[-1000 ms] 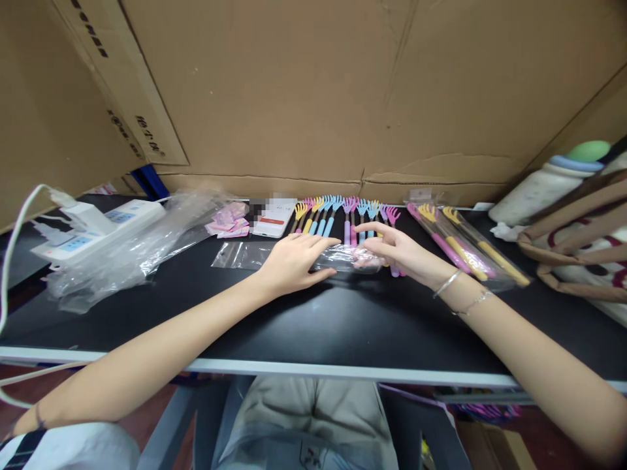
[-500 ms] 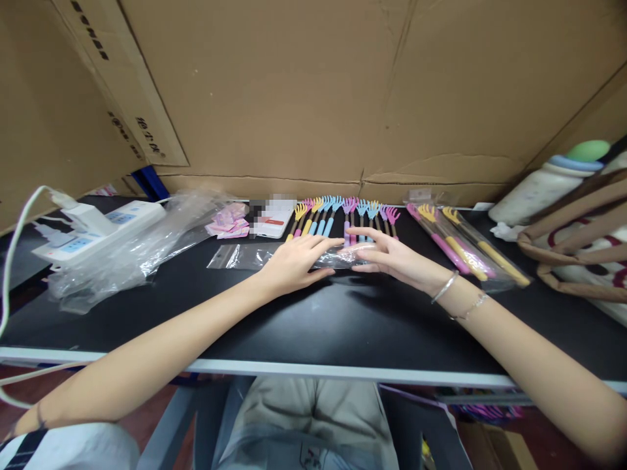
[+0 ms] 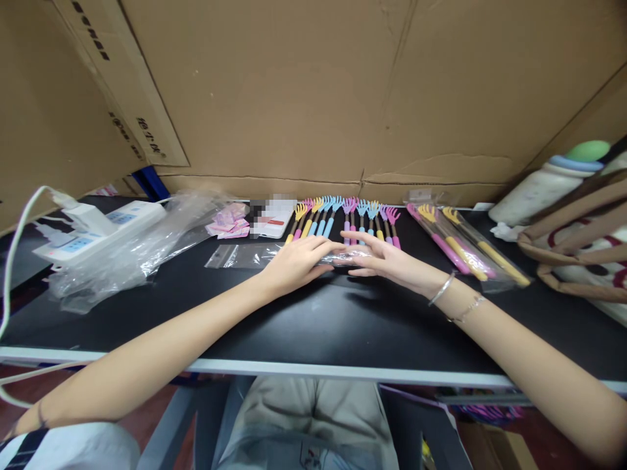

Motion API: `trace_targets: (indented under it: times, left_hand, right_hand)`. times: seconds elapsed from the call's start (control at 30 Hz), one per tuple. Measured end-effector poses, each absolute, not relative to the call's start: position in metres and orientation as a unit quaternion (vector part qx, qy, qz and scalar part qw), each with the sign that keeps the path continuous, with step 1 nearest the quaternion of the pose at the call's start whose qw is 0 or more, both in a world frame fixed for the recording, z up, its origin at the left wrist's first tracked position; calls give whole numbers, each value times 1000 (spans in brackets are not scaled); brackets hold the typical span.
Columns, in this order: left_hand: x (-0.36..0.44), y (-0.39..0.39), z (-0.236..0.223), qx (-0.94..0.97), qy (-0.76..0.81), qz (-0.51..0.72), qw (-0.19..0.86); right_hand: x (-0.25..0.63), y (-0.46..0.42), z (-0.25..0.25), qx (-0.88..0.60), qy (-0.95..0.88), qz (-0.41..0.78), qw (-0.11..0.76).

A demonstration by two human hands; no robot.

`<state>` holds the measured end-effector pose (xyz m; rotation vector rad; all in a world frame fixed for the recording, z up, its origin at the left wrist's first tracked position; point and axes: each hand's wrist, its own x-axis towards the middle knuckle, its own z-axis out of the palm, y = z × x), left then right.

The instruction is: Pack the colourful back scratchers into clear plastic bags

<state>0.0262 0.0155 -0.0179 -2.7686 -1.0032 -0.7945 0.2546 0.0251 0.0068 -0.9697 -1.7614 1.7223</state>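
A: Position of the bag?

B: The clear bag is lying flat on the table, running out past the outer side of the left hand and showing again in the gap between both hands. Just beyond the fingers, a row of back scratchers is lying side by side.

A: State of the hands?

B: Left is resting over the bag, back of the hand up, fingers loosely extended, thumb standing apart; it is not clenching. Right hand is holding its fingers spread over the bag's other end, likewise unclenched. Whether the right fingertips are pressing, I cannot tell.

A: Expected handling?

B: Judging from the shine and creases: light, limp, slippery, probably sliding under a dry fingertip and wrinkling rather than breaking. Contents beneath the hands are not showing clearly.

A: Best hold?

B: I am favouring the flat end outside the left hand: pinching its edge between thumb and forefinger, with the right palm steadying the other end. Pulling from the middle would probably be bunching it.
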Motion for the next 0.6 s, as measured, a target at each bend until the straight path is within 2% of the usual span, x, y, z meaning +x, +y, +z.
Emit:
trace_targets:
  times: [0.4,0.6]
  left_hand:
    - [25,15,-16,-900,-341,-264,56]
    - [25,14,-14,-899,-350,-255,66]
  right_hand:
    - [257,27,3,-338,-666,617,247]
    - [255,30,4,-361,-669,586,280]
